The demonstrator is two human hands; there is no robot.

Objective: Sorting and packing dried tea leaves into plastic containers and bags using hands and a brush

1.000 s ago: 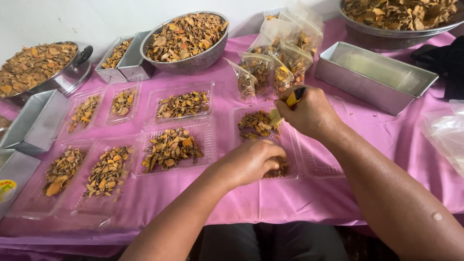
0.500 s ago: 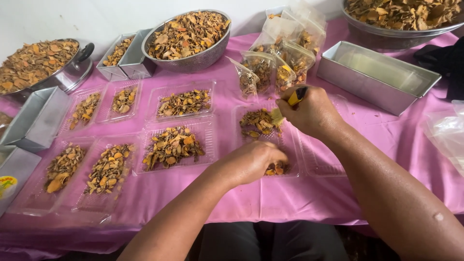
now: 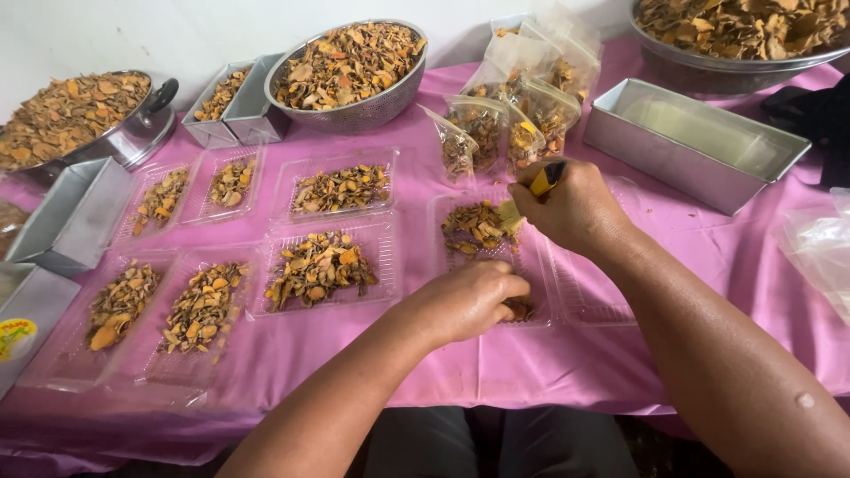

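Head view: right hand (image 3: 575, 208) has its fingers closed around a yellow-and-black tool (image 3: 542, 181), whose tip sticks out at 11 o'clock over the clear tray (image 3: 540, 283) of dried slices (image 3: 475, 227). Left hand (image 3: 469, 301) sits at the tray's 6 o'clock edge, fingers curled together onto slices there; whether they pinch anything cannot be told. Metal bowl (image 3: 372, 111) at 11 o'clock, well apart.

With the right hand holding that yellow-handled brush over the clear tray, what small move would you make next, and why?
Probably sweep the brush in the right hand toward the left hand. The dried pieces lie heaped at the far end of the clear tray, while the left hand rests on its near end over a few pieces, so the heap looks uneven.
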